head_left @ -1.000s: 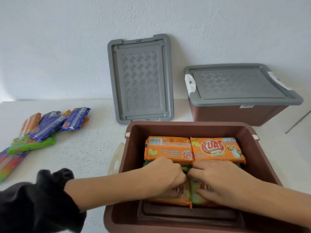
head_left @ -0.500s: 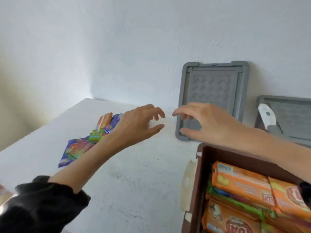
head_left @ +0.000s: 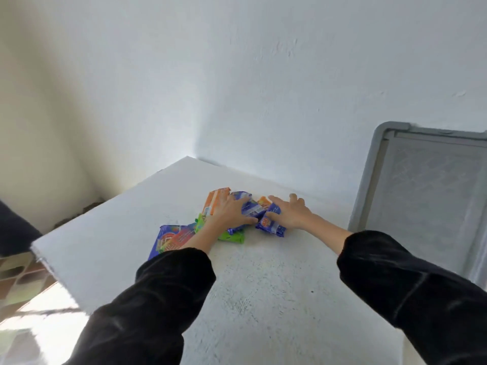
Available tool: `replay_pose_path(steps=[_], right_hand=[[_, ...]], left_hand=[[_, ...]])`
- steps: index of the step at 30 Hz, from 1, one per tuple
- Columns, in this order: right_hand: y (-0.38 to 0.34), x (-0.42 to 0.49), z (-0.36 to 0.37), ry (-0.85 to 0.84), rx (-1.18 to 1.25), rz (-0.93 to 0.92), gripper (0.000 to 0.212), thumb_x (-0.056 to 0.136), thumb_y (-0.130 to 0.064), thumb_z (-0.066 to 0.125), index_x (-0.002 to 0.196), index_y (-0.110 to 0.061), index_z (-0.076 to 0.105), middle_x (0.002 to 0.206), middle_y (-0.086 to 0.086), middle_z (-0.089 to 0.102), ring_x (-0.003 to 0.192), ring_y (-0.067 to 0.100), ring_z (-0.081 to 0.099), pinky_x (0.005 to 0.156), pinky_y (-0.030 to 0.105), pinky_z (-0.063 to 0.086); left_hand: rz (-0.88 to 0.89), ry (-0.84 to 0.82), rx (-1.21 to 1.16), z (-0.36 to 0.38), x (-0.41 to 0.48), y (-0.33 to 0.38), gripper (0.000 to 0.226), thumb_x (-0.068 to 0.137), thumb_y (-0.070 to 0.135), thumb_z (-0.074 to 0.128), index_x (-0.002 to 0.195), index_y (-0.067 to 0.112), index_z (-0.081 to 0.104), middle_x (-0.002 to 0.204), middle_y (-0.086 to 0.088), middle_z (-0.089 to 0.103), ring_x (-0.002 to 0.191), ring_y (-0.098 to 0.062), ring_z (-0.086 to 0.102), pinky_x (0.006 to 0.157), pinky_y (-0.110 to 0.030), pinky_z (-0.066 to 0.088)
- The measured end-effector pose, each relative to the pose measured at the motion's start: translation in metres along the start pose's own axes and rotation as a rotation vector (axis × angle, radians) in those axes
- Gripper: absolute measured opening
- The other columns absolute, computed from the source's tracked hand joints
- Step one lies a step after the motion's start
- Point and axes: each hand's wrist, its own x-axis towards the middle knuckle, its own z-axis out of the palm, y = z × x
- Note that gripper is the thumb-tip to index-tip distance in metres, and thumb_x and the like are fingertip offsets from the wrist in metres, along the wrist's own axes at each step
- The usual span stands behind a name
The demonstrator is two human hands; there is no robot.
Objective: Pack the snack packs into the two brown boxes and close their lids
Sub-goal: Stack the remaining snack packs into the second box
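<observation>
Two hands lie close together on a heap of packs. The left hand [head_left: 229, 212] lies across an orange pack [head_left: 214, 202] and a blue pack [head_left: 247, 206], thumb along the blue one; I cannot tell whether it grips. The right hand [head_left: 291, 213] presses spread, straight fingers on a second blue pack [head_left: 272, 226]. I count six packs, all on the table [head_left: 263, 299] towards the wall [head_left: 263, 101]: three blue, two orange, one green pack [head_left: 233, 235]. One grey lid [head_left: 427, 201] leans on the wall, well apart to the right
</observation>
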Motion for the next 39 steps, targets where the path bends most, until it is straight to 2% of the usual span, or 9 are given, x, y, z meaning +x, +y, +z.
replay_pose_path(steps=[4,8,12,15,23,27,31,36,39], right_hand=[[-0.004,0.017,0.017,-0.03,0.102,0.123,0.064,0.09,-0.06,0.037,0.146,-0.038,0.017,0.149,0.021,0.014,0.137,0.04,0.014,0.109,0.042,0.026],[-0.01,0.017,0.005,-0.066,0.252,0.208,0.067,0.081,-0.05,0.061,0.139,-0.028,0.034,0.14,0.019,0.027,0.13,0.033,0.028,0.103,0.034,0.03],[-0.014,0.015,0.005,-0.024,0.43,0.327,0.068,0.059,-0.038,0.08,0.118,-0.024,0.05,0.132,0.015,0.025,0.116,0.03,0.039,0.099,0.036,0.043],[-0.018,0.007,0.011,-0.021,0.409,0.381,0.065,0.068,-0.032,0.074,0.125,-0.025,0.045,0.136,0.013,0.022,0.12,0.031,0.035,0.09,0.028,0.039],[-0.015,-0.036,-0.028,-0.043,0.442,0.161,0.066,0.075,-0.016,0.072,0.135,-0.021,0.046,0.139,0.015,0.023,0.125,0.028,0.036,0.1,0.033,0.042],[0.008,-0.094,-0.081,0.023,0.483,0.02,0.061,0.073,-0.012,0.072,0.128,-0.029,0.051,0.131,0.012,0.034,0.106,0.03,0.053,0.083,0.032,0.052],[0.042,-0.18,-0.118,0.052,0.502,-0.047,0.06,0.074,-0.001,0.068,0.125,-0.028,0.052,0.1,0.006,0.052,0.072,0.017,0.057,0.06,0.025,0.05],[0.091,-0.281,-0.126,0.128,0.433,-0.025,0.066,0.073,-0.003,0.069,0.119,-0.045,0.049,0.127,-0.004,0.033,0.096,0.02,0.059,0.067,0.024,0.052],[0.116,-0.332,-0.109,0.089,0.429,-0.056,0.068,0.056,-0.026,0.072,0.111,-0.057,0.046,0.126,-0.015,0.034,0.1,0.0,0.052,0.069,0.016,0.045]], left_hand=[[0.01,0.064,0.073,0.011,0.006,-0.001,0.07,0.084,0.056,0.054,0.145,0.032,0.028,0.139,-0.011,0.04,0.128,-0.029,0.037,0.103,-0.045,0.036],[0.03,0.159,0.17,0.002,0.003,0.008,0.062,0.083,0.05,0.059,0.139,0.03,0.041,0.124,-0.011,0.054,0.116,-0.026,0.049,0.084,-0.035,0.046],[0.008,0.173,0.159,-0.006,0.001,0.015,0.059,0.079,0.046,0.066,0.133,0.029,0.051,0.114,-0.009,0.061,0.106,-0.023,0.056,0.076,-0.031,0.048],[-0.001,0.195,0.14,-0.006,-0.004,0.019,0.058,0.078,0.046,0.066,0.131,0.027,0.053,0.113,-0.007,0.062,0.106,-0.022,0.056,0.074,-0.028,0.046],[0.016,0.268,-0.044,-0.04,-0.036,0.027,0.063,0.069,0.05,0.074,0.126,0.027,0.058,0.111,-0.003,0.068,0.093,-0.02,0.06,0.068,-0.027,0.041],[0.164,0.279,-0.073,-0.073,-0.059,0.064,0.057,0.067,0.046,0.076,0.121,0.033,0.061,0.101,-0.001,0.071,0.077,-0.014,0.054,0.061,-0.023,0.039],[0.364,0.28,-0.084,-0.083,-0.089,0.125,0.054,0.067,0.047,0.076,0.118,0.038,0.062,0.099,0.005,0.071,0.078,-0.012,0.058,0.066,-0.028,0.047],[0.644,0.199,-0.103,-0.066,-0.137,0.193,0.054,0.07,0.044,0.075,0.121,0.038,0.059,0.099,0.006,0.07,0.079,-0.011,0.064,0.074,-0.031,0.053],[0.812,0.103,-0.062,-0.047,-0.164,0.223,0.059,0.07,0.048,0.074,0.125,0.038,0.055,0.1,0.005,0.067,0.084,-0.013,0.063,0.077,-0.036,0.054]])
